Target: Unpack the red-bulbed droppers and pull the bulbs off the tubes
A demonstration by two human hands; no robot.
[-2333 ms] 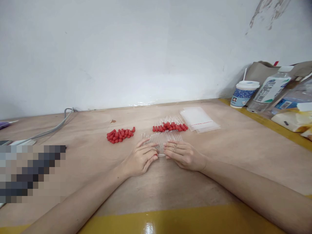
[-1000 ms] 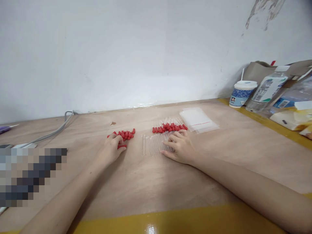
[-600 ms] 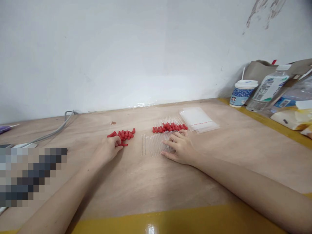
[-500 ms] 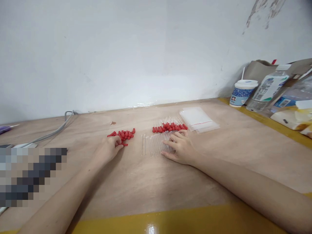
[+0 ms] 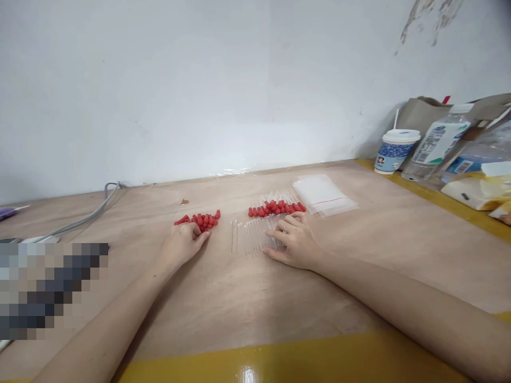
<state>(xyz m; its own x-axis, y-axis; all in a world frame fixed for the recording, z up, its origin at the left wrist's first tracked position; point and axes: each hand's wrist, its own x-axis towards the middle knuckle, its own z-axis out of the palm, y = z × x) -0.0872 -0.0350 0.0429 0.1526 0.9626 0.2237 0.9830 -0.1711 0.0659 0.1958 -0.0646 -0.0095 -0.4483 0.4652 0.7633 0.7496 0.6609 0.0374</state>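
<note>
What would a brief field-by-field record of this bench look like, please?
Left hand: fingers curled at the near edge of the pile of small red rubber caps; grip unclear
Right hand: flat on the row of clear thin tubes
Behind tubes: row of red-capped tubes
Right of those: stack of clear plastic zip bags
Surface: pale wooden table

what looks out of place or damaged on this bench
The wall paint is peeling at the upper right. A small brown scrap lies alone on the table beyond the red caps. Two clear tubes lie slightly apart from the rest.
</note>
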